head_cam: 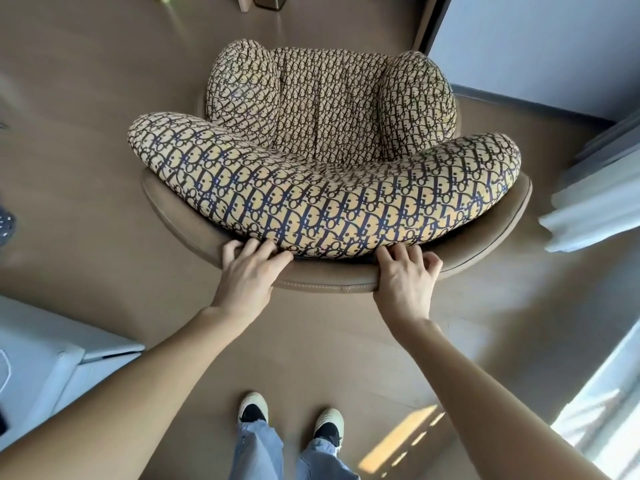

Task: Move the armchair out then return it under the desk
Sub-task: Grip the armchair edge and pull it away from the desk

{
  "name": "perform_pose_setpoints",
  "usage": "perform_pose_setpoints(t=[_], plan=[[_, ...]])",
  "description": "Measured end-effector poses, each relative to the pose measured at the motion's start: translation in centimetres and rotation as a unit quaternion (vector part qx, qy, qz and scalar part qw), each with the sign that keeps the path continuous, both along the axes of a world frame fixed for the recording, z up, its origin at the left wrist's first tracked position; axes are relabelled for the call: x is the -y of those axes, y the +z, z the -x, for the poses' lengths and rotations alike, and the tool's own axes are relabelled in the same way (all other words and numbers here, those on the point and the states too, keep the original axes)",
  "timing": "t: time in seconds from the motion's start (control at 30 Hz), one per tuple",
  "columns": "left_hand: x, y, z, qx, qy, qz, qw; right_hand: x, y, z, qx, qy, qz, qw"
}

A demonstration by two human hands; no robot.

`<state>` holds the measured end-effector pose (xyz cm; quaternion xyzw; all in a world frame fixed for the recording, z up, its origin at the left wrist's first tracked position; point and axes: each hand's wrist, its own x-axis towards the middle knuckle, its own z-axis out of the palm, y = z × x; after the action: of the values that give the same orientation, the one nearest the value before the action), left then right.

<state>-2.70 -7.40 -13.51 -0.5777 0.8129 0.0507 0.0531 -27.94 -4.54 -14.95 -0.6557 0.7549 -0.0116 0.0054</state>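
The armchair (332,282) fills the middle of the head view: a tan leather shell with a thick patterned yellow-and-navy cushion (329,188), seen from behind and above. Its seat faces away from me. My left hand (247,271) grips the top rim of the backrest on the left, fingers tucked under the cushion edge. On the right of the same rim my right hand (405,275) holds on, fingers curled over it. No desk can be told for sure in this frame.
Brown floor surrounds the chair. A white furniture piece (52,358) stands at my lower left, white curtains (595,195) hang at the right, and a window (606,410) lies at lower right. Wooden legs (244,3) show at the top. My feet (291,417) stand behind the chair.
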Motion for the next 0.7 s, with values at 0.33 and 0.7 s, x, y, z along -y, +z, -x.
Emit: perform_pose_setpoints(t=[0.33, 0.7], plan=[[5.9, -0.3, 1.4, -0.009, -0.021, 0.014, 1.000, 6.2, 0.2, 2.1, 0.011, 0.015, -0.024, 1.000], [18.0, -0.7, 2.6, -0.023, -0.035, 0.016, 0.999, 18.0, -0.4, 3.8, 0.011, 0.020, 0.012, 1.000]])
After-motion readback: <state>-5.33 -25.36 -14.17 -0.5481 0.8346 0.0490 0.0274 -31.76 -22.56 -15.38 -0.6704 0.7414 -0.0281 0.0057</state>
